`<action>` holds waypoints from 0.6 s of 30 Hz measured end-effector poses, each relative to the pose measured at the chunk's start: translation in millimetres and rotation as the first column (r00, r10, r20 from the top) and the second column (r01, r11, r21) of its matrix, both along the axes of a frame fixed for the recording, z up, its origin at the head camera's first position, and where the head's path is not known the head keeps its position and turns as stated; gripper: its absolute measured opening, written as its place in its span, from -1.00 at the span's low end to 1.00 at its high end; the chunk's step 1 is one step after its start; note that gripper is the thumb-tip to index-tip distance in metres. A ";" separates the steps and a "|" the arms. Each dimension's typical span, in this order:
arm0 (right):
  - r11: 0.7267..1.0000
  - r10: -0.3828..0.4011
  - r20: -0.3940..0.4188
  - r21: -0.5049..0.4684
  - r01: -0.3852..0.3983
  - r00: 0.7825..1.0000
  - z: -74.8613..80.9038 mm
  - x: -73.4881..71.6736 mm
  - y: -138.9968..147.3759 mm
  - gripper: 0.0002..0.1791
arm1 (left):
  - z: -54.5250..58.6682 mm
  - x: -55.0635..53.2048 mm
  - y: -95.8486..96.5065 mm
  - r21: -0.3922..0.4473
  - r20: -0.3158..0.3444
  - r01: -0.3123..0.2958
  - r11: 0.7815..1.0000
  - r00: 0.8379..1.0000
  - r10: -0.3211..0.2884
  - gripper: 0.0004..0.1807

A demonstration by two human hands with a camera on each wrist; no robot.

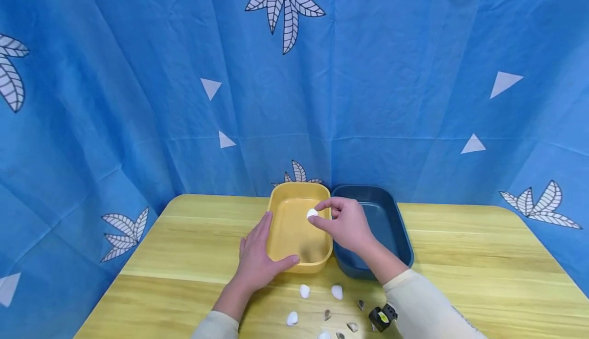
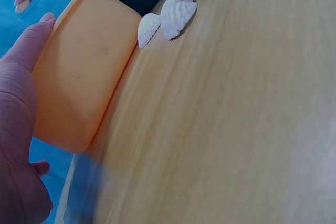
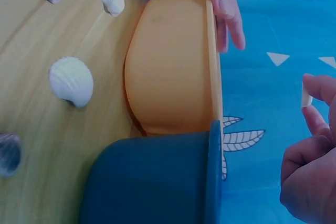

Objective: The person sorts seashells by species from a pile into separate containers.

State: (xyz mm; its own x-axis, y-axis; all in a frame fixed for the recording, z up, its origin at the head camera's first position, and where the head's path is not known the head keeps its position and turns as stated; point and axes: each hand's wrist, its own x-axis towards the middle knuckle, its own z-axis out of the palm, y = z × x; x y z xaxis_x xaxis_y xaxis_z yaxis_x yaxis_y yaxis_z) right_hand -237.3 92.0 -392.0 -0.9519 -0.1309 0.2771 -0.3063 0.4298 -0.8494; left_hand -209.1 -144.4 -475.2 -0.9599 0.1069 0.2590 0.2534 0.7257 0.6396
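Observation:
My right hand [image 1: 347,224] pinches a small white seashell [image 1: 312,213] between thumb and forefinger, above the yellow plastic bin [image 1: 290,231]. In the right wrist view the shell [image 3: 306,96] shows edge-on between the fingertips. My left hand [image 1: 257,260] rests against the yellow bin's near left corner, fingers extended along the left side and thumb [image 2: 38,38] at the front rim. A dark blue bin [image 1: 388,234] stands beside the yellow one on the right, partly behind my right hand and forearm.
In front of the bins, several white shells [image 1: 337,292] and several small brown shells [image 1: 327,315] lie scattered on the wooden table [image 1: 184,257]. A small black device [image 1: 382,318] is by my right sleeve. A blue patterned curtain [image 1: 391,98] hangs behind the table.

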 end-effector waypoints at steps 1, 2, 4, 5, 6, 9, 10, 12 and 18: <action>1.000 -0.004 0.000 -0.007 0.004 1.000 -0.9 -2.6 -2.1 -0.77 | -0.2 -0.1 -0.2 0.001 -0.002 0.001 1.000 1.000 -0.001 0.31; 1.000 -0.009 0.005 -0.015 0.009 1.000 -1.6 -5.1 -3.8 -0.77 | -0.2 0.0 -0.3 0.001 -0.003 0.001 1.000 1.000 -0.001 0.31; 0.999 -0.024 0.013 -0.028 0.024 1.000 -2.9 -10.3 -7.2 -0.77 | -0.5 -0.1 -0.7 0.007 -0.007 0.003 1.000 1.000 -0.003 0.31; 0.999 -0.029 0.016 -0.035 0.030 0.999 -3.8 -13.0 -8.9 -0.77 | -0.6 -0.1 -1.1 0.009 -0.010 0.003 1.000 1.000 -0.003 0.31; 0.999 -0.036 0.020 -0.040 0.037 0.999 -4.9 -15.8 -10.4 -0.77 | -0.7 -0.2 -1.4 0.011 -0.011 0.004 1.000 1.000 -0.004 0.31; 0.997 -0.052 0.033 -0.056 0.054 0.998 -8.9 -23.6 -14.4 -0.77 | -1.5 -0.2 -2.4 0.010 -0.016 0.004 1.000 1.000 -0.003 0.31; 0.996 -0.058 0.037 -0.060 0.061 0.998 -10.6 -26.2 -15.6 -0.77 | -1.9 -0.1 -2.7 0.013 -0.017 0.004 1.000 1.000 -0.004 0.31; 0.995 -0.073 0.047 -0.060 0.076 0.996 -14.8 -31.4 -17.9 -0.76 | -2.2 0.0 -2.9 0.015 -0.019 0.006 1.000 1.000 -0.006 0.31; 0.992 -0.105 0.096 -0.065 0.112 0.990 -25.0 -40.6 -24.4 -0.77 | -2.7 -0.2 -3.0 0.015 -0.021 0.011 1.000 1.000 -0.011 0.33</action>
State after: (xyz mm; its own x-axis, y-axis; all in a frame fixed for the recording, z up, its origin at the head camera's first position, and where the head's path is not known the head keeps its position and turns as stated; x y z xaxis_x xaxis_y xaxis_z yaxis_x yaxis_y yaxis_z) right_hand -277.9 67.6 -417.0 -0.9813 -0.0087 0.1925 -0.1802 0.3944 -0.9011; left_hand -209.3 -147.3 -477.9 -0.9532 0.1134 0.2804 0.2746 0.7131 0.6451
